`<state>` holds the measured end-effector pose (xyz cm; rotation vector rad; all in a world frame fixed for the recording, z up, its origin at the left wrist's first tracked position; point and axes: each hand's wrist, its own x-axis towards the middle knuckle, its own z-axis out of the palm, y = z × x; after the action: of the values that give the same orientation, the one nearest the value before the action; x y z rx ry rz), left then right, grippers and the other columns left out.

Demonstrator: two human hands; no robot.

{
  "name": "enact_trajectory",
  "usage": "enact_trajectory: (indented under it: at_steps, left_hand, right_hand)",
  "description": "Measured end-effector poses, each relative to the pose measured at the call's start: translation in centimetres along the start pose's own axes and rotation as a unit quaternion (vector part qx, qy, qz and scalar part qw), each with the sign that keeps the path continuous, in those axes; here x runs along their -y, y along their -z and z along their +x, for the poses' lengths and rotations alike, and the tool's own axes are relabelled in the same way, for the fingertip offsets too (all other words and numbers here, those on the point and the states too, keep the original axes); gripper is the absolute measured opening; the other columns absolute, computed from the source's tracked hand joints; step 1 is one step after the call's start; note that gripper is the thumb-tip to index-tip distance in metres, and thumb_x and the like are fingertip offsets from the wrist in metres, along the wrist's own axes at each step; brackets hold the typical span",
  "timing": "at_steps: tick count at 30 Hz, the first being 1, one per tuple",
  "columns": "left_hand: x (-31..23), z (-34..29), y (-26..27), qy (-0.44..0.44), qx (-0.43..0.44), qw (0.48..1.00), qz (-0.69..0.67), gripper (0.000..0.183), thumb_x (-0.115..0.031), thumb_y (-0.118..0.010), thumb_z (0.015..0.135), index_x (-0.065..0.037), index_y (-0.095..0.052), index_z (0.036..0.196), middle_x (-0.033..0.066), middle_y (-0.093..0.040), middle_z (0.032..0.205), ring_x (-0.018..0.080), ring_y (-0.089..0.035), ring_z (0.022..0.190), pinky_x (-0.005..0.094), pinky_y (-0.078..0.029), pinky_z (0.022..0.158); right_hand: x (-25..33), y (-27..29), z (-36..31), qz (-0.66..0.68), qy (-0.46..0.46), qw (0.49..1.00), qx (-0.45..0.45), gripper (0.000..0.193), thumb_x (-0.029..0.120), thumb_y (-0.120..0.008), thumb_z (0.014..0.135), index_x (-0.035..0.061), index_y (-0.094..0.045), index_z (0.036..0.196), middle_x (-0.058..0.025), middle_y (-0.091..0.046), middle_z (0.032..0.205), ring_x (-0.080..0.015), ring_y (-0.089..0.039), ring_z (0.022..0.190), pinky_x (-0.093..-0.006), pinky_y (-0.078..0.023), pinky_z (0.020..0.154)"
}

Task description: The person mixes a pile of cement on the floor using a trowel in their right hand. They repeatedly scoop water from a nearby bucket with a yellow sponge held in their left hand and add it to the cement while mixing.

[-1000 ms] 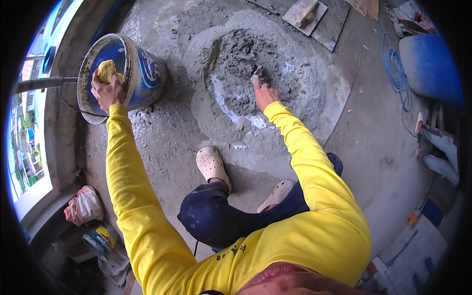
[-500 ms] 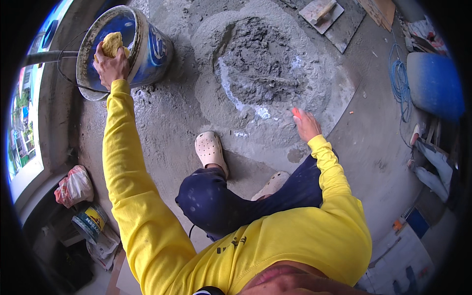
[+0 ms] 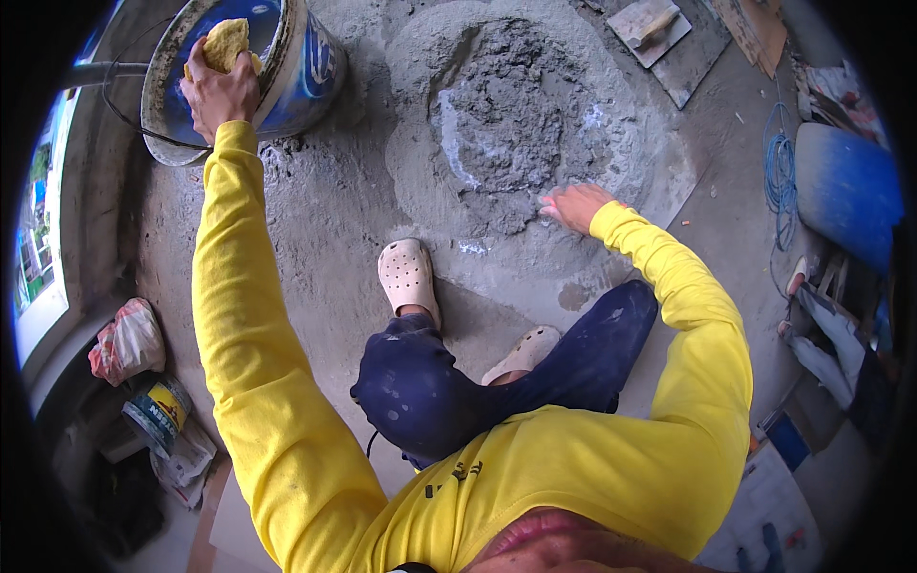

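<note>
At the upper left, my left hand (image 3: pixel 220 95) grips a yellow sponge (image 3: pixel 227 45) over the mouth of a blue and white bucket (image 3: pixel 272 105) with a dirty rim. The fingers are closed round the sponge. My right hand (image 3: pixel 576 207) is closed on an orange-handled tool (image 3: pixel 547 201) at the near edge of a pile of wet grey mortar (image 3: pixel 516 119). Only a bit of orange shows at the fingers; whatever is beyond it cannot be made out against the mortar.
A hand float (image 3: pixel 651 29) lies on a board at the far right. Blue cord (image 3: pixel 780 172) is coiled beside a blue container (image 3: pixel 845 186). A plastic bag (image 3: pixel 129 342) and a small tub (image 3: pixel 158 413) are at the left. My clogs (image 3: pixel 406 277) stand before the mortar.
My right hand has moved left and slightly away from me, and mortar now covers part of the pale streak near it. My left hand stays at the bucket with the sponge; the view has shifted slightly.
</note>
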<state>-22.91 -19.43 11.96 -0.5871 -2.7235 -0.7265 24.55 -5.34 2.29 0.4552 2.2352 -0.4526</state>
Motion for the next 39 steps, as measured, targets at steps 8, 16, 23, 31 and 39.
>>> enact_trajectory:
  at_steps: [8, 16, 23, 31, 39]
  left_hand:
    - [-0.3, -0.4, -1.1, -0.021, 0.003, 0.999, -0.028, 0.065, -0.048, -0.065, 0.078, -0.026, -0.049, 0.137, 0.0160, -0.053, 0.132, 0.0344, -0.054, 0.121, 0.0437, -0.044, 0.101]
    - [-0.7, -0.4, -0.8, 0.001, 0.008, 1.000, -0.017, 0.066, -0.048, -0.066, 0.078, -0.026, -0.049, 0.137, 0.0153, -0.053, 0.131, 0.0345, -0.054, 0.120, 0.0438, -0.044, 0.101]
    - [-0.6, -0.3, 0.0, -0.008, 0.013, 1.000, -0.005, 0.065, -0.046, -0.065, 0.079, -0.025, -0.047, 0.138, 0.0147, -0.053, 0.130, 0.0339, -0.052, 0.123, 0.0448, -0.042, 0.103]
    - [-1.3, -0.3, 0.1, -0.015, 0.015, 1.000, -0.015, 0.065, -0.043, -0.065, 0.079, -0.025, -0.047, 0.138, 0.0142, -0.054, 0.130, 0.0344, -0.052, 0.122, 0.0452, -0.043, 0.101]
    - [-2.1, -0.6, 0.7, 0.007, 0.036, 0.999, -0.017, 0.064, -0.039, -0.064, 0.080, -0.028, -0.044, 0.140, 0.0179, -0.049, 0.132, 0.0379, -0.056, 0.117, 0.0461, -0.046, 0.098]
  right_hand:
    - [-2.1, 1.4, 3.3, 0.044, -0.069, 0.995, -0.062, 0.056, 0.053, -0.042, 0.098, 0.0025, -0.065, 0.102, -0.0237, -0.068, 0.097, -0.0425, -0.065, 0.094, -0.0519, -0.049, 0.085]
    - [-4.3, -1.5, 6.0, 0.381, -0.155, 0.909, -0.075, 0.065, 0.061, -0.045, 0.094, -0.0007, -0.066, 0.089, -0.0150, -0.063, 0.077, -0.0271, -0.061, 0.062, -0.0403, -0.050, 0.060]
    - [-0.5, -8.5, 3.1, 0.851, -0.143, 0.504, -0.034, 0.054, 0.066, -0.049, 0.091, 0.0119, -0.047, 0.089, 0.0073, -0.036, 0.057, -0.0030, -0.030, 0.038, -0.0218, -0.028, 0.034]
    - [0.5, -8.4, 1.6, 0.865, -0.137, 0.471, -0.108, 0.050, 0.059, -0.046, 0.096, 0.0095, -0.048, 0.087, 0.0043, -0.039, 0.059, -0.0064, -0.035, 0.041, -0.0244, -0.032, 0.037]
    - [8.5, -10.7, 3.1, 0.640, -0.063, 0.722, -0.256, 0.041, 0.043, -0.053, 0.097, 0.0040, -0.056, 0.084, -0.0021, -0.050, 0.062, -0.0111, -0.048, 0.045, -0.0297, -0.039, 0.038]
